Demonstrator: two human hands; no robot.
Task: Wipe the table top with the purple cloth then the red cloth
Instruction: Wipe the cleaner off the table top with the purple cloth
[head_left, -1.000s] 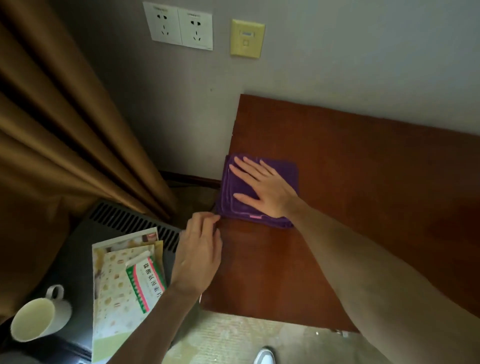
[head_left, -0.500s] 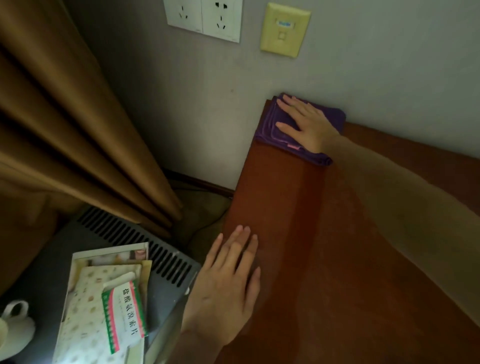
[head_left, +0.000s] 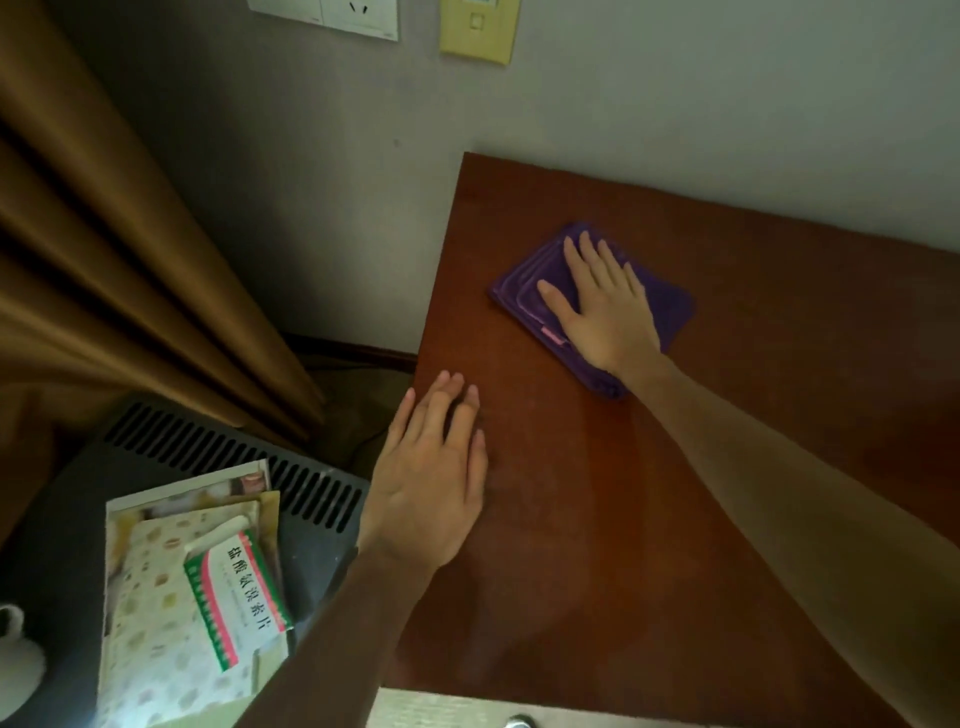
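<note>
Purple folded microfibre cloth (head_left: 592, 306) lies flat on the reddish-brown wooden table top (head_left: 727, 493), toward its far left part, a little in from the wall. Pressing down on it is the right hand (head_left: 605, 306), fingers straight and spread, palm flat, which looks suited to sliding the whole pad across the wood. Near the table's left edge the left hand (head_left: 431, 488) rests flat on bare wood, fingers extended and holding nothing, probably to brace the body. No red cloth is in view. Beside the table a dark grey vented appliance (head_left: 228, 457) carries patterned paper packets (head_left: 171, 597) and a green-and-pink medicine box (head_left: 236, 597).
</note>
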